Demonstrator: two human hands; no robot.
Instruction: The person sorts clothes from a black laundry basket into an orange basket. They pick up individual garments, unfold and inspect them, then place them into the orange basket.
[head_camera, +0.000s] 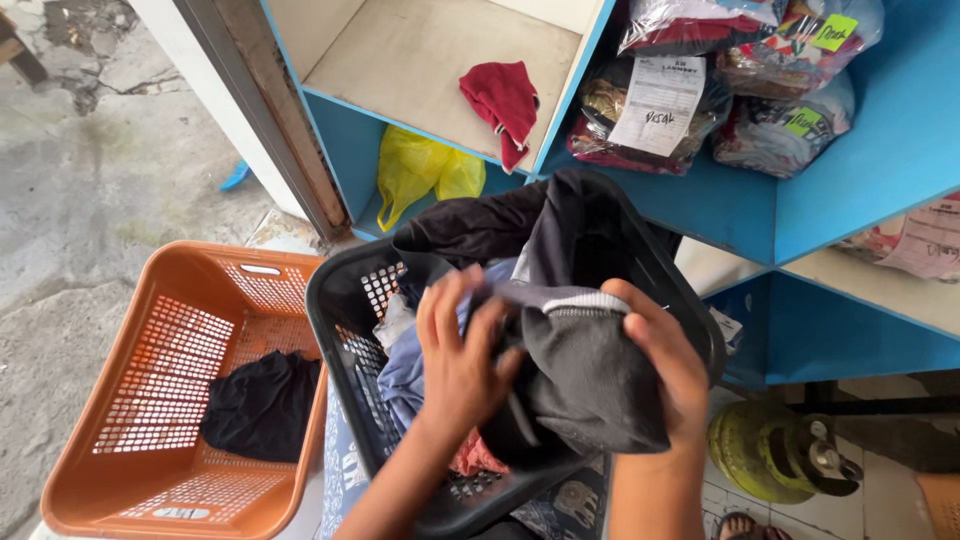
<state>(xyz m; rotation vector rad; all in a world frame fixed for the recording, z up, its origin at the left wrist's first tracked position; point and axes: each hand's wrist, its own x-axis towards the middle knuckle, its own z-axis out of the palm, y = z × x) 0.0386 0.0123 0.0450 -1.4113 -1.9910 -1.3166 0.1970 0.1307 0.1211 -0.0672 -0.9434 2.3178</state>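
Observation:
My left hand and my right hand both grip a dark grey garment with a pale ribbed band, held over a black laundry basket. The basket is full of clothes: a black piece draped over its far rim, a light blue one and something red low down. To the left stands an orange laundry basket with one black garment lying in its bottom.
A blue shelf unit rises behind, with a red cloth in one compartment, a yellow plastic bag below, and several bagged laundry bundles with paper slips. A green gas cylinder stands at the lower right. Bare concrete floor lies left.

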